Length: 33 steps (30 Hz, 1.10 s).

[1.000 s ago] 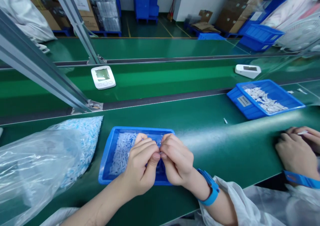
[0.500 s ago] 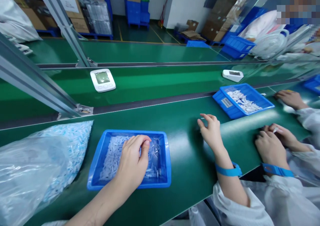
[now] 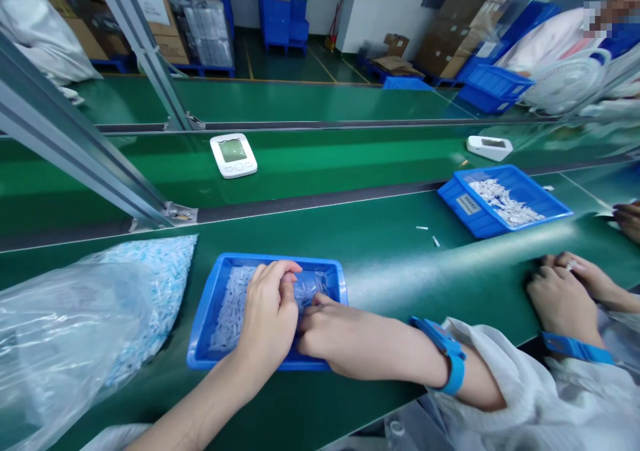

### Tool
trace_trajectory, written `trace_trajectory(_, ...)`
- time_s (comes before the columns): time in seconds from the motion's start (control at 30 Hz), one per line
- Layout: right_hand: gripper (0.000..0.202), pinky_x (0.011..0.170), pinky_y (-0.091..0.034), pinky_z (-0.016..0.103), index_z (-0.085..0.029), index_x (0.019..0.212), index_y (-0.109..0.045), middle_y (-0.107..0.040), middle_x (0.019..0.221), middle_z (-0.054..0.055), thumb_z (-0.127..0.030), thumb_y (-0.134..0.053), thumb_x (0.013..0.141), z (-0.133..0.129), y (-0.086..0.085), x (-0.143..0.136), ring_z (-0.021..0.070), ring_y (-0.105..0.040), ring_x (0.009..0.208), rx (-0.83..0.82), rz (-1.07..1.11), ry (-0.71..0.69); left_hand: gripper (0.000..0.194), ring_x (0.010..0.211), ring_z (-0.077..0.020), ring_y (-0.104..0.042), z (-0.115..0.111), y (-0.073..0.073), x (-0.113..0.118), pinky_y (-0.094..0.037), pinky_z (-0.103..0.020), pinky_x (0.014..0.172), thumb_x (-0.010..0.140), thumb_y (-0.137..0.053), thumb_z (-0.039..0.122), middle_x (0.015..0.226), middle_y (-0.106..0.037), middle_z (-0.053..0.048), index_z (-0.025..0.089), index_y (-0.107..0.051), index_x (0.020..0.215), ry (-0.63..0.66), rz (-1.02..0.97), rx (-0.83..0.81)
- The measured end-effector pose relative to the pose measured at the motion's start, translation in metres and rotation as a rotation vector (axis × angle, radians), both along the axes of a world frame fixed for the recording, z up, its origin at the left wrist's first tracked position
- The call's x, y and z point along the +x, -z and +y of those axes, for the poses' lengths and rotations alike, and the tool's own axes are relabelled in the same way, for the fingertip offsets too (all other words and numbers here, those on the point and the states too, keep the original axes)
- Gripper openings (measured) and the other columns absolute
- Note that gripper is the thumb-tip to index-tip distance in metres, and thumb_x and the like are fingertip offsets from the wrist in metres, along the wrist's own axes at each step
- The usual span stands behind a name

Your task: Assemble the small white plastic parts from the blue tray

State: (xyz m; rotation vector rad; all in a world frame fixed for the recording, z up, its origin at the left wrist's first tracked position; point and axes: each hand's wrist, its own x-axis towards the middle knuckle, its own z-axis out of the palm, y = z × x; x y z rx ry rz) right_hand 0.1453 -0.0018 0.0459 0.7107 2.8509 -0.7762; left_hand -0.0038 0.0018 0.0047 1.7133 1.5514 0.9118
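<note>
directly under hands (image 3: 270,314) (image 3: 337,339), blue tray (image 3: 206,318), pale pieces (image 3: 233,308) perhaps touching the right one

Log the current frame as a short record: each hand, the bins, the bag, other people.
Left hand: curled over the near blue bin; grip unclear
Right hand: fingers inside that bin; grip unclear
Near bin contents: small pale pieces
Far bin: labelled, holds white pieces
Plastic bag: left of near bin
Co-worker's hands: at right

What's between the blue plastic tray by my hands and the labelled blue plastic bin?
Two slim white pieces lie on the green tabletop, in the head view.
</note>
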Motion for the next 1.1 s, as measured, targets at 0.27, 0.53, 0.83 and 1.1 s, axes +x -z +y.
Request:
trace_trajectory(0.27,0.019,0.063,-0.043,0.028,-0.009,0.079,-0.073,-0.073,0.077,0.011,-0.006,-0.055,0.082,0.006,0.015,-0.009,0.0182,-0.063,0.069,0.044,-0.062,-0.099,0.024,0.090,-0.0221,-0.059,0.002,-0.001,-0.001,-0.044,-0.039,0.079,0.086,-0.042,0.007,0.088,-0.065,-0.004,0.020,-0.063,0.085,-0.001,-0.013,-0.013)
trace_trajectory(0.53,0.028,0.075,-0.046,0.032,-0.008,0.090,-0.071,-0.071,0.084,0.014,0.003,-0.048,0.079,0.012,0.017,0.001,0.0205,-0.063,0.081,0.147,-0.047,0.010,0.025,0.089,-0.0219,-0.057,0.003,-0.002,-0.002,-0.044,-0.037,0.079,0.084,-0.043,0.005,0.086,-0.065,-0.003,0.019,-0.063,0.083,-0.013,0.015,-0.003)
trace_trajectory(0.83,0.026,0.080,-0.048,0.034,-0.007,0.092,-0.071,-0.070,0.090,0.015,0.001,-0.050,0.079,0.010,0.018,-0.004,0.0228,-0.062,0.085,0.149,-0.046,0.036,0.025,0.088,-0.0218,-0.057,0.003,-0.003,-0.002,-0.044,-0.037,0.078,0.084,-0.044,0.005,0.085,-0.065,-0.003,0.020,-0.064,0.083,-0.029,-0.012,0.002)
trace_trajectory(1.1,0.027,0.083,-0.048,0.040,-0.006,0.092,-0.071,-0.069,0.093,0.018,0.002,-0.051,0.076,0.005,0.026,-0.012,0.0266,-0.061,0.090,0.207,-0.076,0.050,0.025,0.087,-0.0216,-0.057,0.003,-0.001,-0.002,-0.044,-0.037,0.077,0.083,-0.045,0.005,0.084,-0.066,-0.003,0.020,-0.065,0.081,-0.036,-0.012,0.022)
